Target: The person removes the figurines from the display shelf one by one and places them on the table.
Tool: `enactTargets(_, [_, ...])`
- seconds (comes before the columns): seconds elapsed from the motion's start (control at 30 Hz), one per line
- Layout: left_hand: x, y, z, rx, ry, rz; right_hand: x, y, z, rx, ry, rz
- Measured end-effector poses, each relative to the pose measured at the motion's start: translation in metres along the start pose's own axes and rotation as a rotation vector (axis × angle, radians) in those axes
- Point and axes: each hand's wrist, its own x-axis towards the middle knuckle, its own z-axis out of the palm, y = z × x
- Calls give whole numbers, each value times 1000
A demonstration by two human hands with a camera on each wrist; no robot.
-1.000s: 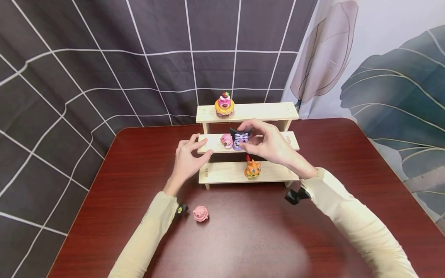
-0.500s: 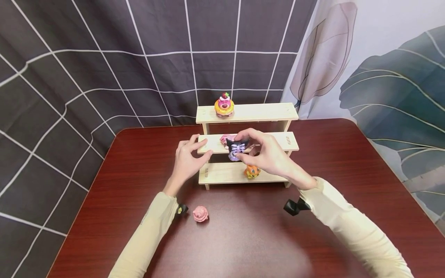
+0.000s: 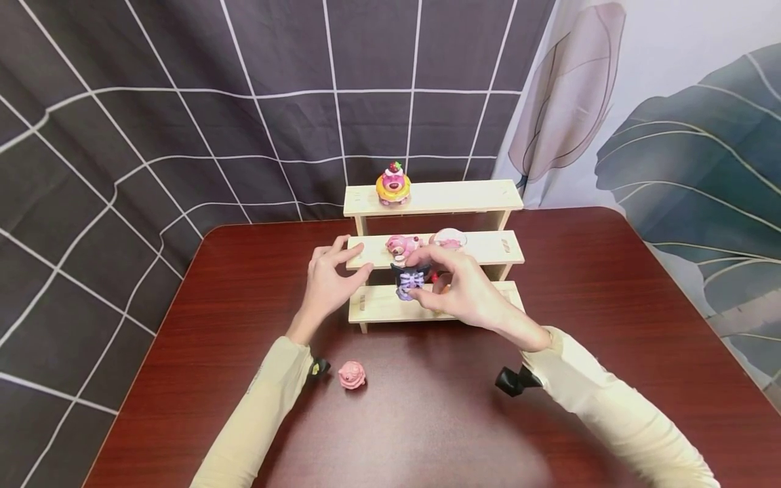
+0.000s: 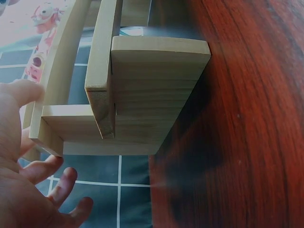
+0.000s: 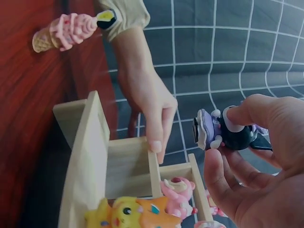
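Note:
My right hand (image 3: 466, 288) pinches a small figurine (image 3: 410, 280) with black pointed ears and a purple striped bow. In the head view it is in front of the middle tier, overlapping the lowest one. The right wrist view shows the figurine (image 5: 232, 128) sideways between thumb and fingers. With thumb and fingers, my left hand (image 3: 332, 278) grips the left end of the three-tier wooden display shelf (image 3: 488, 247) at its middle tier. On that tier are a pink bear figurine (image 3: 399, 245) and a round white-and-pink piece (image 3: 449, 239).
A pink bear figurine in a yellow ring (image 3: 393, 186) stands on the top tier. An orange figurine (image 5: 137, 213) on the lowest tier is mostly hidden behind my right hand in the head view. A pink ice-cream-cone figurine (image 3: 352, 375) is on the dark red table (image 3: 256, 291).
My right hand has brought the black-and-purple figurine off the middle tier, forward and down, uncovering the round white-and-pink piece. My left hand has stayed on the shelf.

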Motion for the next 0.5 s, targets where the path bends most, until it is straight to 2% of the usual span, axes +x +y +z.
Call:
enactTargets(0.17, [1, 0, 0, 2, -7, -6, -5, 1, 6, -16, -2, 5])
enactTargets(0.5, [1, 0, 0, 4, -19, -12, -17, 2, 19, 19, -7, 18])
